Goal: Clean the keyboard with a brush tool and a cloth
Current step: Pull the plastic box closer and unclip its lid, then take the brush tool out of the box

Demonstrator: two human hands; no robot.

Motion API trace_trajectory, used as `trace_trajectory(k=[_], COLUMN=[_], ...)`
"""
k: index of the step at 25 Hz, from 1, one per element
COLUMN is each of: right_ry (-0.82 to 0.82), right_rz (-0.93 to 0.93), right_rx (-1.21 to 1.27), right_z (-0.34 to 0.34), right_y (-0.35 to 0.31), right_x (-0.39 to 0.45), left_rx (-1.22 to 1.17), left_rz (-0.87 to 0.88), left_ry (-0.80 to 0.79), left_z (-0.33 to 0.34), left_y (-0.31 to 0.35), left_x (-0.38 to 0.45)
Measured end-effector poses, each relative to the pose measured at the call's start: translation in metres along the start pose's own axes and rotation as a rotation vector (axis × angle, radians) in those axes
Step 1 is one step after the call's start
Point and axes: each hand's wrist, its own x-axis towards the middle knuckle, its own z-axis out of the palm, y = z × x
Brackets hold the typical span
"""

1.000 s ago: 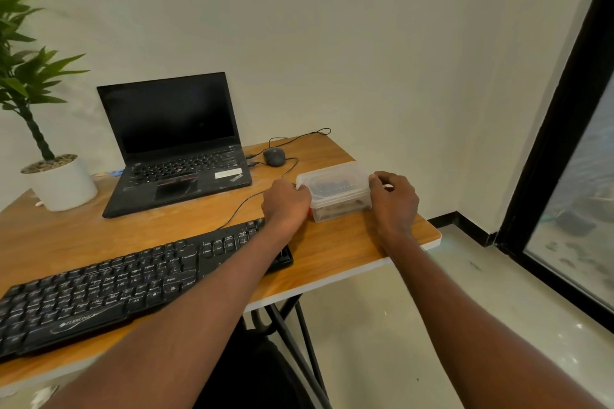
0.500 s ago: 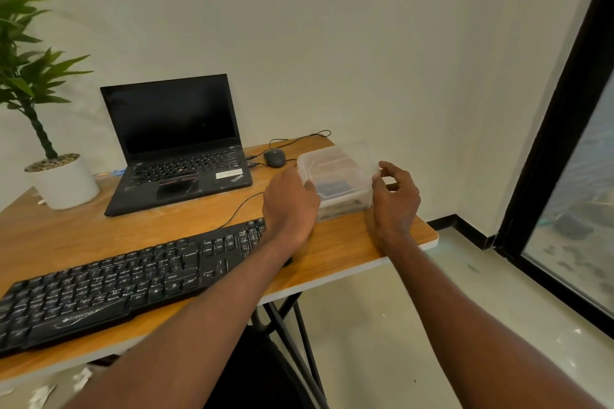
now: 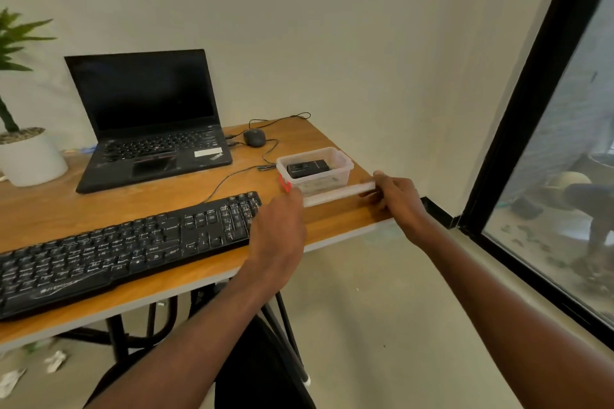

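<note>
A translucent white plastic lid [image 3: 335,195] is pinched at its ends by the left hand [image 3: 279,226] and right hand [image 3: 397,197], long axis left-right, just before the open clear plastic container [image 3: 315,169]. The black full-size keyboard [image 3: 123,242] lies lengthwise along the wooden desk [image 3: 50,209].

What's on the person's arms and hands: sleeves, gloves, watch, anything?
Nothing visible. The left hand and right hand are bare, no gloves, rings or watch in view. Both forearms are uncovered up to the frame edge, with no sleeves, bands or markings showing.
</note>
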Motion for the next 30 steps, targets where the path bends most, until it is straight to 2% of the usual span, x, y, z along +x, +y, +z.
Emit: trace_trajectory(k=[3,7,10,13,15,17,20,23,27,30], right_ry=[-0.073,-0.098,-0.070,-0.057,0.046,0.136,0.036,0.019,-0.253,-0.341], right_rz=[-0.034,-0.140,-0.148,-0.118,-0.108,-0.213,-0.373,-0.529,-0.392,-0.354], right_rx=[-0.091,-0.355,-0.367,-0.291,-0.260,-0.309,-0.369,-0.720,-0.910,-0.986], right_z=[0.001,0.010,0.012,0.011,0.014,0.024,0.051,0.075,0.096,0.102], right_y=[-0.006,-0.007,-0.009,-0.011,-0.014,-0.019,-0.044,-0.069,-0.080,-0.080], right_x=[0.000,-0.006,-0.006,-0.004,0.000,0.010,0.036,0.072,0.118,0.137], left_rx=[0.155,0.108,0.113,0.025,-0.046,-0.050,-0.022,0.016,0.004,-0.017], left_rz=[0.043,0.035,0.062,0.024,0.021,0.064,0.060,0.100,0.135,0.143], left_ry=[-0.126,-0.239,-0.296,-0.230,-0.121,-0.083,-0.116,-0.134,-0.079,-0.077], left_z=[-0.003,-0.004,-0.008,-0.007,-0.002,0.005,0.017,0.027,0.028,0.030], left_y=[0.001,-0.005,-0.003,-0.004,-0.012,-0.025,-0.044,-0.053,-0.056,-0.055], left_x=[0.004,0.010,0.012,0.020,0.033,0.051,0.074,0.083,0.084,0.086])
